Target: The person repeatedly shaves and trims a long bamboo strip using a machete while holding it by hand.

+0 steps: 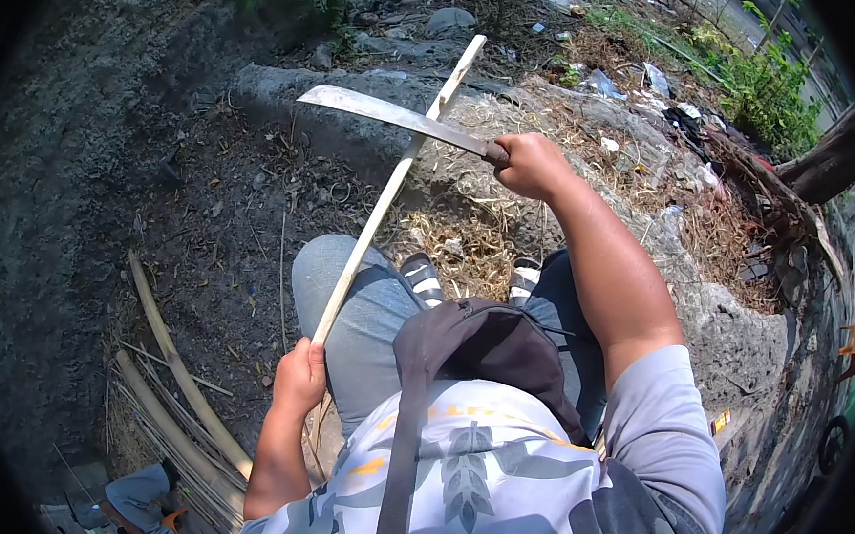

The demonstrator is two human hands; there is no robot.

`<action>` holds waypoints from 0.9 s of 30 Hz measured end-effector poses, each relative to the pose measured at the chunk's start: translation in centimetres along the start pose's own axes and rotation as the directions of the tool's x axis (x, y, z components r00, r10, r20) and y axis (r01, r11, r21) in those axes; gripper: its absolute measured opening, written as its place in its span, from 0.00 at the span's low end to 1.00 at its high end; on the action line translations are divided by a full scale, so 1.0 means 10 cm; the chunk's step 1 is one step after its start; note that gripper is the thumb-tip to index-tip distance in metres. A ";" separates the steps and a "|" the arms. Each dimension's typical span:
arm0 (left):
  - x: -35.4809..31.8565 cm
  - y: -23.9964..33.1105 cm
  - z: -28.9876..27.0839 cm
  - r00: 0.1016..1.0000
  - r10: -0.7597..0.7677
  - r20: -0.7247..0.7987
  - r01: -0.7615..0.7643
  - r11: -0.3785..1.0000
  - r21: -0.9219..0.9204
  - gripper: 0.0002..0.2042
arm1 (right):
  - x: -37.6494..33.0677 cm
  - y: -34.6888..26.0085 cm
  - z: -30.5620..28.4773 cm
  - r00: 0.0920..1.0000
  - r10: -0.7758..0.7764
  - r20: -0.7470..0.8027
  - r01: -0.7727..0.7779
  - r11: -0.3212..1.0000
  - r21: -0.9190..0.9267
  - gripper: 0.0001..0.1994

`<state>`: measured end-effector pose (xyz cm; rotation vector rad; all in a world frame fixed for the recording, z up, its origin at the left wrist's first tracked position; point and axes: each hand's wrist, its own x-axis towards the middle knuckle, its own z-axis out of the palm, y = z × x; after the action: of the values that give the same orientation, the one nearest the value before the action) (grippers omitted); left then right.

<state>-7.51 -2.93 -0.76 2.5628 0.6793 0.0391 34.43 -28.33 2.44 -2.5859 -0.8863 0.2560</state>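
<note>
My left hand (300, 378) is closed round the near end of a long pale wooden strip (377, 214), perhaps split bamboo. The strip slants up and away to the right, passing over my left knee. In my right hand (533, 166) is the dark handle of a machete (376, 108). Its broad, slightly curved blade points left and crosses the strip near the far end. Whether the edge touches the wood I cannot tell. Pale shavings (460, 240) lie on the ground between my sandalled feet.
Long bamboo poles (173, 351) and thin strips lie to my left. A person (135, 520) sits on an orange chair at the lower left. Scattered litter (656, 80), dry brush and a log (825, 159) are on the right. A grey stone ledge (289, 89) runs ahead.
</note>
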 end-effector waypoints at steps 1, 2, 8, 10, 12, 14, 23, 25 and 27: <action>0.02 0.02 0.01 0.999 0.007 -0.041 -0.007 1.000 -0.013 0.19 | 0.01 -0.08 -0.07 0.997 -0.079 0.013 0.080 0.997 -0.025 0.10; 0.01 0.05 0.01 0.999 0.008 -0.043 -0.009 1.000 -0.015 0.19 | -0.07 -0.19 -0.08 0.989 -0.146 0.032 0.149 0.985 -0.085 0.08; 0.00 0.07 -0.07 0.999 -0.048 -0.005 0.048 0.998 0.033 0.19 | 0.00 -0.19 0.12 0.928 -0.371 -0.022 0.358 0.907 -0.223 0.07; 0.02 -0.01 0.00 0.999 -0.015 -0.032 0.014 1.000 -0.025 0.19 | 0.17 0.00 0.05 0.988 -0.110 -0.106 0.096 0.987 -0.126 0.09; 0.13 0.05 -0.01 1.000 0.012 -0.017 -0.012 1.000 0.024 0.19 | 0.22 0.19 0.06 0.970 0.241 0.020 -0.241 0.970 -0.018 0.13; 0.16 0.16 -0.14 0.999 -0.005 0.035 0.001 0.996 0.091 0.19 | 0.18 0.21 0.15 0.951 0.294 0.090 -0.288 0.954 -0.078 0.16; 0.09 0.08 0.00 1.000 -0.005 -0.022 0.006 0.999 0.048 0.19 | 0.09 0.08 0.01 0.973 -0.090 0.214 0.053 0.984 0.173 0.14; 0.09 0.14 -0.04 1.000 -0.026 -0.012 0.027 0.995 0.095 0.19 | -0.06 -0.15 -0.11 0.959 -0.107 0.262 0.133 0.988 -0.084 0.15; 0.10 0.16 -0.11 1.000 -0.024 0.001 0.023 0.993 0.119 0.19 | -0.04 -0.17 0.00 0.965 -0.196 0.172 0.228 0.955 -0.190 0.10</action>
<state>-6.03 -3.20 0.84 2.6678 0.7311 -0.0130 33.19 -27.29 3.15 -2.6568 -1.3012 0.3154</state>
